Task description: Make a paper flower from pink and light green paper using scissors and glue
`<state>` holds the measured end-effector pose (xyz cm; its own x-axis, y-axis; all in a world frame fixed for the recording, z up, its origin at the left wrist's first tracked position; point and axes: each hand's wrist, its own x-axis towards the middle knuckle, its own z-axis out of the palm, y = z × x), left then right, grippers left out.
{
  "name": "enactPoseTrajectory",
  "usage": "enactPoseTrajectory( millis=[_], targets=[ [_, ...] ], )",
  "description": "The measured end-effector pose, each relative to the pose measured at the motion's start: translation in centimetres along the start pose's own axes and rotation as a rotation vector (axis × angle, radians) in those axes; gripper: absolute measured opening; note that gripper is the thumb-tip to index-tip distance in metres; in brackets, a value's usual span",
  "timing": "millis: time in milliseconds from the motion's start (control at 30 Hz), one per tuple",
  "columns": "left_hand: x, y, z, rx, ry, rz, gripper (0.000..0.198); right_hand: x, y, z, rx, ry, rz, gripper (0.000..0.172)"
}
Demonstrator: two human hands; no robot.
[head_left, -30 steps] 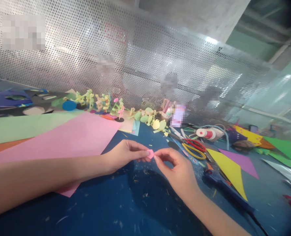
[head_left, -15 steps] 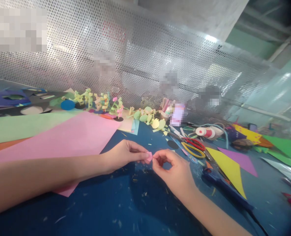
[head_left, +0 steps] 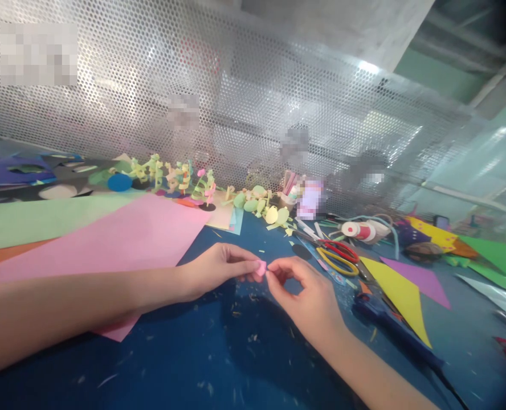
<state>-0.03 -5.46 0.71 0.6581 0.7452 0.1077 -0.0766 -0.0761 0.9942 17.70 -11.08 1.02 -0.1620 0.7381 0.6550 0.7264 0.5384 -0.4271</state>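
Pinched between the thumb and fingers of my left hand (head_left: 219, 270) is a small piece of pink paper (head_left: 261, 267), held up over the blue table. My right hand (head_left: 304, 290) is closed in a pinch, thumb and forefinger tips right at the paper's right edge. Whether those tips grip the paper or something tiny is too small to tell. Under my left forearm lies a large pink sheet (head_left: 150, 233). Beyond my right hand are scissors with red and yellow handles (head_left: 337, 261).
A blue glue gun (head_left: 398, 327) with a cord lies at right, near yellow (head_left: 400, 290) and purple (head_left: 419, 279) sheets. Small paper plants (head_left: 154, 171) and pale green paper ovals (head_left: 255, 204) line the back, before a perforated screen (head_left: 244, 102). A thread spool (head_left: 359, 230) lies behind.
The pink piece has turned slightly in my left fingers. My right fingertips have shifted a little, with a thin gap now at the paper's edge. The whole view has moved slightly.
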Motion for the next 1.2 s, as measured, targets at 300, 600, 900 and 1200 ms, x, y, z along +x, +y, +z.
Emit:
enactPoseTrajectory(
  millis=[300, 600, 900, 1200],
  targets=[
    [0.02, 0.01, 0.00, -0.002, -0.008, -0.005, 0.024, 0.00, -0.25, -0.10, 0.038, -0.004, -0.007, 0.007],
    [0.01, -0.31, -0.22, 0.022, -0.039, -0.018, 0.024, -0.37, -0.20, 0.28, 0.009, -0.029, 0.025, 0.009],
    [-0.13, -0.66, 0.06, 0.043, -0.085, -0.022, 0.032, -0.45, -0.42, 0.37, -0.032, -0.006, 0.045, 0.009],
    [0.05, -0.39, 0.13, 0.029, 0.059, 0.021, 0.030, 0.02, 0.34, 0.11, 0.120, 0.003, 0.117, 0.006]
  ],
)
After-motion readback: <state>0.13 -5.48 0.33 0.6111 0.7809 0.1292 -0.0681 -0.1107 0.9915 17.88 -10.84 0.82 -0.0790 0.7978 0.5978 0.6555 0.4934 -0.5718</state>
